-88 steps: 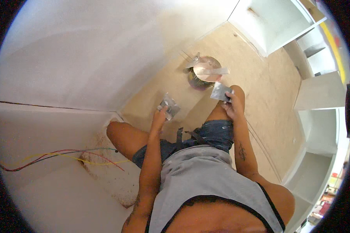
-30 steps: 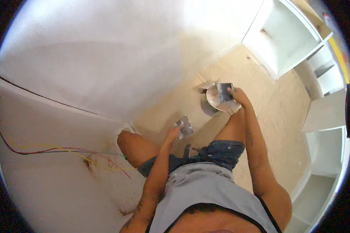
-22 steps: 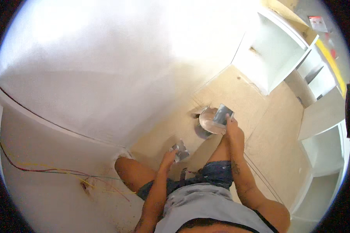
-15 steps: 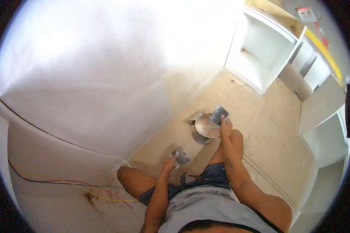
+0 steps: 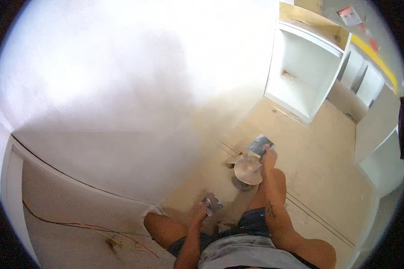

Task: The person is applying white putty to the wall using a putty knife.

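The right hand (image 5: pixel 270 160) has its fingers clamped on the near edge of a broad scraper (image 5: pixel 259 146), a flat, squarish metal blade of dull blue-grey with paler smears, reaching out ahead and to the left of those fingers. Just below and to the left of them stands a round bucket (image 5: pixel 243 184), dark on its side, its top showing smooth, pale pinkish-beige paste (image 5: pixel 247 169). The left hand (image 5: pixel 201 210) grips a second scraper (image 5: pixel 213 203) between its fingers; this one is darker grey, blotched with whitish residue, and points away to their right, apart from the bucket. Tan flooring (image 5: pixel 318 166) spreads to the right of the right fingers, while a white wall (image 5: pixel 121 112) rises ahead of the left ones. Loose coloured wires (image 5: pixel 76 223) hang well to the left of the left fingers.
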### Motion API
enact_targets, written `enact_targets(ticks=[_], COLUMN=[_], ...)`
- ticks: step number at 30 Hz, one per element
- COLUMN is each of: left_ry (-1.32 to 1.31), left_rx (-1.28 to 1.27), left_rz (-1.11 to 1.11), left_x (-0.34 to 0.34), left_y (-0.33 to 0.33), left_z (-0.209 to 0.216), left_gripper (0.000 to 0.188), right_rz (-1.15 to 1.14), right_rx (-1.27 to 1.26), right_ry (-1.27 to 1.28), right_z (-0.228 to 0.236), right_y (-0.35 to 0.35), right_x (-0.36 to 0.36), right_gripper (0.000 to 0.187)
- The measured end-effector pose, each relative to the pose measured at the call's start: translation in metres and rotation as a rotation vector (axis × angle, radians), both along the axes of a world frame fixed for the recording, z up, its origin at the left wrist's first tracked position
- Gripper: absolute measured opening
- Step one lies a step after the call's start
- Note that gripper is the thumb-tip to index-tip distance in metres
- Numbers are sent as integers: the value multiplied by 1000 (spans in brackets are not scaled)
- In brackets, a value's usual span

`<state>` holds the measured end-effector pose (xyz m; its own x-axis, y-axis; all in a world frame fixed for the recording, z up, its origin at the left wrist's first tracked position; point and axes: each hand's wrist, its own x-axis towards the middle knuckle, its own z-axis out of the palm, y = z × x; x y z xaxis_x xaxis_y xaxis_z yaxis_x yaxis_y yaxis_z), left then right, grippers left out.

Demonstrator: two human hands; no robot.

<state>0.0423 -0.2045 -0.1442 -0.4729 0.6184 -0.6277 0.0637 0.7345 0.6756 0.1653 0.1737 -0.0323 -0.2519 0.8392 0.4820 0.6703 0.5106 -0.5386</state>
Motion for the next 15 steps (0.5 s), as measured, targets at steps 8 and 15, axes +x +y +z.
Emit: enact_targets(ticks=[8,15], left_ry=[-86,-125], left_rx=[46,54], left_rz=[250,342], left_x=[10,22], left_y=[11,12], left_z=[18,6], left_gripper=[50,52], right_rz=[118,53], right_rx=[-561,-541], right_ry=[455,841], right_z=[-23,-29], right_y=[7,15], right_x=[3,32], right_gripper=[34,37])
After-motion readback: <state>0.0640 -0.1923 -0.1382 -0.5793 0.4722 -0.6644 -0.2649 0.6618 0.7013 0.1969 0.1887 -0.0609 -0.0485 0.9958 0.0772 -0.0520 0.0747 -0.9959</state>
